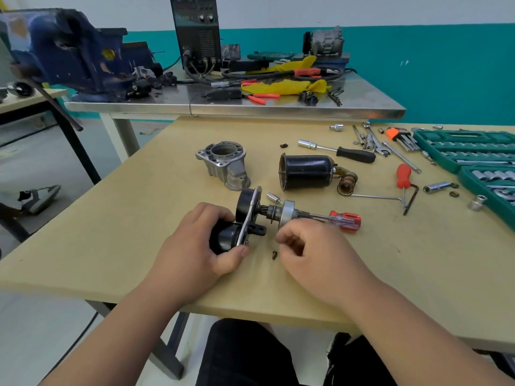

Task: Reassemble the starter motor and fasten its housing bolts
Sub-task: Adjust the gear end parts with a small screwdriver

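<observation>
My left hand grips the black solenoid end of a starter sub-assembly, a metal plate with two black cylinders and a pinion shaft pointing right. My right hand hovers just right of it with fingers curled; whether they pinch something small I cannot tell. A small dark screw lies on the table between my hands. The grey aluminium nose housing lies behind, and the black motor can with its brass terminal lies to its right. A red-handled screwdriver lies behind my right hand.
The tan table carries a black-handled nut driver, a red T-handle tool, loose sockets, hex keys and green socket cases at the right. Behind stands a steel bench with a blue vise and a welder.
</observation>
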The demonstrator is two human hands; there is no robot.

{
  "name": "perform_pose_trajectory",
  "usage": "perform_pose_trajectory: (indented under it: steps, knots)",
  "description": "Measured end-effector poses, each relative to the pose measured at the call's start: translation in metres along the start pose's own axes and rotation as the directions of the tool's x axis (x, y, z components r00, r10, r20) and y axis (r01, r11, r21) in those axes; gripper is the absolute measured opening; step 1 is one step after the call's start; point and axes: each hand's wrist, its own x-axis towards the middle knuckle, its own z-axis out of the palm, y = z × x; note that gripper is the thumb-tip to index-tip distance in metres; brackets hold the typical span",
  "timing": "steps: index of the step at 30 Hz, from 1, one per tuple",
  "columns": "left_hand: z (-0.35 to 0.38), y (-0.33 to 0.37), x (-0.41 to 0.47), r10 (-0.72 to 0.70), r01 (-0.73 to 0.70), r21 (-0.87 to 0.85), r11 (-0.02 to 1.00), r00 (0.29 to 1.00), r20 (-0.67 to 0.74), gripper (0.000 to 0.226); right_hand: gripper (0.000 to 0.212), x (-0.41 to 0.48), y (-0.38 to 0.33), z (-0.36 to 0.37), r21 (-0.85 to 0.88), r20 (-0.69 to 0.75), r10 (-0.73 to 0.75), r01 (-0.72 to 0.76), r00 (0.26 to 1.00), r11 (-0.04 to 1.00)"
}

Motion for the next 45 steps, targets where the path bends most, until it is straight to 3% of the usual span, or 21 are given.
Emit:
perform_pose_trajectory:
  steps: [3,6,12,14,16,21,29,35,41,45]
  knots:
    - [0.0,0.0,0.0,-0.005,0.005,0.018,1.0,1.0,-0.008,0.051,0.025,-0.001,-0.006,0.0,-0.196,0.112,-0.067,0.088,0.991,0.977]
    - [0.0,0.001,-0.001,-0.011,0.011,0.045,0.999,1.0,-0.001,0.05,0.022,0.002,-0.014,-0.003,-0.378,0.202,-0.057,0.132,0.978,0.917]
    - [0.0,0.002,0.0,-0.027,0.027,0.056,0.998,1.0,0.001,0.049,0.015,0.004,-0.014,-0.006,-0.472,0.244,0.012,0.108,0.97,0.875]
    - [0.0,0.002,0.0,-0.031,0.031,0.05,0.998,1.0,-0.007,0.049,0.011,0.004,-0.016,-0.007,-0.33,0.191,-0.024,0.087,0.981,0.94]
    - [0.0,0.001,-0.001,-0.027,0.028,0.048,0.998,0.999,-0.018,0.049,0.01,0.004,-0.022,-0.004,-0.061,0.098,-0.027,0.033,0.995,0.998]
    - [0.001,0.002,-0.001,-0.004,0.006,0.096,0.995,1.0,-0.016,0.052,0.012,0.009,-0.029,0.018,0.241,-0.043,0.08,-0.067,0.996,0.968]
    - [0.001,0.001,-0.002,0.046,-0.041,0.177,0.983,0.999,-0.025,0.066,0.012,0.011,-0.03,0.027,0.28,-0.151,0.122,-0.076,0.981,0.957]
    - [-0.001,0.001,0.001,0.047,-0.041,0.117,0.992,0.998,-0.052,0.072,0.018,0.008,-0.026,0.029,0.223,-0.204,0.031,0.016,0.979,0.975]
    - [-0.001,0.002,0.004,0.062,-0.054,0.084,0.995,0.993,-0.1,0.07,0.02,0.013,-0.023,0.023,0.546,-0.036,0.176,-0.128,0.984,0.828]
    - [-0.001,0.0,0.005,0.064,-0.058,0.075,0.995,0.994,-0.084,0.067,0.016,0.013,-0.024,0.022,0.619,0.015,0.194,-0.161,0.981,0.768]
